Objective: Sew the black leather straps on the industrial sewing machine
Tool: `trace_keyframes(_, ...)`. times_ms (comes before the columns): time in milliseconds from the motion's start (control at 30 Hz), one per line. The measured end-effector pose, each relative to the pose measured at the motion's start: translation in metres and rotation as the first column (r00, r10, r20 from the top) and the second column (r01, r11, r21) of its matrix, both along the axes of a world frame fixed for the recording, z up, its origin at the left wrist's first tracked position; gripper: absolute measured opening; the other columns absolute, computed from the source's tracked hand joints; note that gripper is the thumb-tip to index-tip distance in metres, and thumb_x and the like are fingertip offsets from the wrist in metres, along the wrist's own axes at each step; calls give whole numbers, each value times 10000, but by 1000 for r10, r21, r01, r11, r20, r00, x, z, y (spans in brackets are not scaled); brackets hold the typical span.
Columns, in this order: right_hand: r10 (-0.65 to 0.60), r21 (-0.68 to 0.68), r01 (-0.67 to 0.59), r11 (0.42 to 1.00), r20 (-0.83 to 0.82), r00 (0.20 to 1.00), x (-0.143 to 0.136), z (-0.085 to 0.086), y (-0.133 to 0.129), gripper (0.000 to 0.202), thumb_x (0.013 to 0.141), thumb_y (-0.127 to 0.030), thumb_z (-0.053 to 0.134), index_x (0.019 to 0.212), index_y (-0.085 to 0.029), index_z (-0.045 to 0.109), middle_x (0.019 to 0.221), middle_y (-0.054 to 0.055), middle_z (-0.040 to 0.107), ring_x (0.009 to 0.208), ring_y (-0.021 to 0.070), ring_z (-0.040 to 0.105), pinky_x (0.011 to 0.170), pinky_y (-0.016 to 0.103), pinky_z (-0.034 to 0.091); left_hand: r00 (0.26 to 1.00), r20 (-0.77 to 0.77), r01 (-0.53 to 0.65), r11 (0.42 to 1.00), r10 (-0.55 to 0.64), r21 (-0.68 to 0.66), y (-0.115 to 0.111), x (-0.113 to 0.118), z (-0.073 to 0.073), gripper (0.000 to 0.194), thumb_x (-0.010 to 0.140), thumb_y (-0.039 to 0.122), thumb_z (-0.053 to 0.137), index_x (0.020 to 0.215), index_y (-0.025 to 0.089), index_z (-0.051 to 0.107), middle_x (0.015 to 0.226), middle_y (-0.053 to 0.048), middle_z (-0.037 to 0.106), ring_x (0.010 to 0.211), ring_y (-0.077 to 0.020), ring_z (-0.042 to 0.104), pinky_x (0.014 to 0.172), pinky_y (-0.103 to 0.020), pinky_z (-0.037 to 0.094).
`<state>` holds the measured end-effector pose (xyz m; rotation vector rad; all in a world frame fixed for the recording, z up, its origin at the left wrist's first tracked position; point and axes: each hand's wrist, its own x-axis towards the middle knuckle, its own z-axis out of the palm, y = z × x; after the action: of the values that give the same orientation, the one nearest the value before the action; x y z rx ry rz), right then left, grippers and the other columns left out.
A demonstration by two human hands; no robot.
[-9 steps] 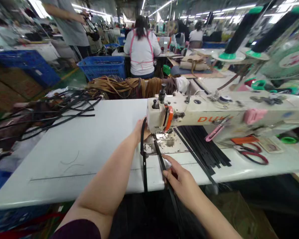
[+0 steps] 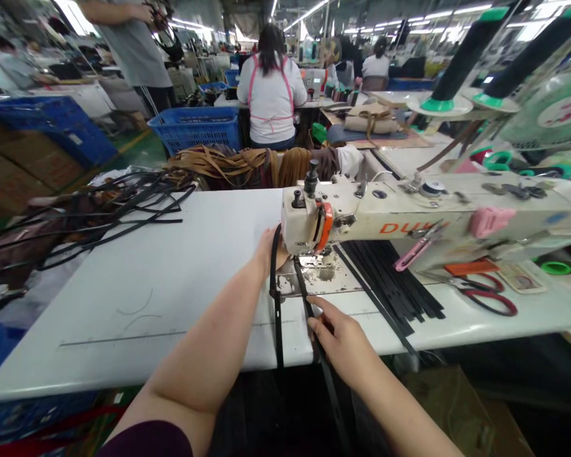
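Observation:
A cream sewing machine (image 2: 409,216) stands on a white table (image 2: 171,285). A black strap (image 2: 301,285) runs from under its needle head over the metal plate (image 2: 328,279) and off the table's front edge. My left hand (image 2: 269,251) reaches behind the machine head and holds the strap's far loop, which hangs down as a second strand (image 2: 278,324). My right hand (image 2: 340,339) rests at the table's front edge, fingers pinching the strap against the table.
A stack of black straps (image 2: 394,285) lies right of the plate, with red-handled scissors (image 2: 492,298) beyond. Loose black straps (image 2: 105,209) pile at the table's left, brown ones (image 2: 228,165) behind. Other people sit and stand near blue baskets (image 2: 195,127) farther back.
My right hand has shifted slightly toward the machine along the strap. My left hand stays behind the machine head.

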<state>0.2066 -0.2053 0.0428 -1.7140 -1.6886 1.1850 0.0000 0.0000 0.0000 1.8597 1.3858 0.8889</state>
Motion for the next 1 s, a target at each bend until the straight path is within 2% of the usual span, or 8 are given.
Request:
trace_keyframes(200, 3, -9, -3, 1000, 42, 999, -4, 1, 0, 618, 1127, -366, 591, 1679, -179, 798, 877, 59, 839, 880, 336, 829, 949, 465, 634, 998, 35, -46, 999, 47, -13, -7, 1, 10, 275, 1043, 240, 749, 1283, 213, 881, 1443, -118, 911, 1458, -425, 815, 1292, -587, 686)
trace_keyframes(367, -3, -18, 4, 1000, 56, 998, -6, 1, 3, 628, 1124, -351, 586, 1685, -160, 794, 906, 75, 862, 905, 343, 844, 987, 476, 644, 998, 41, -55, 998, 55, -5, -8, 2, 13, 318, 1072, 248, 733, 1352, 222, 882, 1487, -93, 907, 1477, -393, 816, 1301, -528, 684)
trace_keyframes(567, -22, 4, 22, 1000, 46, 999, -7, -1, 4, 598, 1126, -346, 596, 1660, -181, 809, 872, 58, 864, 869, 334, 848, 963, 460, 655, 999, 2, -52, 999, 52, 9, -6, 0, 16, 436, 1039, 217, 780, 1461, 259, 879, 1556, -99, 880, 1578, -412, 767, 1442, -573, 585)
trace_keyframes(667, -30, 8, 29, 1000, 43, 999, -8, 0, 3, 590, 1127, -350, 597, 1648, -188, 821, 854, 55, 861, 855, 338, 852, 946, 458, 659, 997, -8, -72, 997, 72, 9, -1, 1, 10, 423, 1041, 228, 803, 1453, 278, 884, 1538, -86, 891, 1583, -412, 766, 1416, -568, 610)
trace_keyframes(800, -37, 0, 37, 999, 38, 999, -8, 0, 3, 606, 1126, -347, 592, 1660, -174, 818, 860, 62, 860, 862, 343, 856, 949, 461, 662, 995, -30, -99, 995, 99, 19, 4, 2, 2, 397, 1009, 186, 804, 1391, 242, 900, 1479, -104, 912, 1548, -416, 786, 1402, -577, 619)
trace_keyframes(867, -44, 2, 44, 999, 37, 998, -9, 0, 2, 607, 1122, -348, 605, 1660, -169, 820, 871, 65, 862, 876, 344, 857, 964, 467, 663, 997, -22, -71, 997, 72, 29, 1, 1, 2, 355, 1017, 201, 790, 1352, 231, 906, 1456, -110, 916, 1514, -421, 801, 1385, -582, 632)
trace_keyframes(1000, -67, 4, 67, 998, 27, 997, -10, -1, 3, 572, 1111, -330, 644, 1630, -196, 843, 843, 42, 842, 878, 332, 856, 969, 454, 659, 997, -24, -72, 997, 72, -2, -5, -1, 7, 303, 1058, 284, 763, 1320, 242, 910, 1418, -105, 921, 1429, -442, 829, 1257, -599, 709)
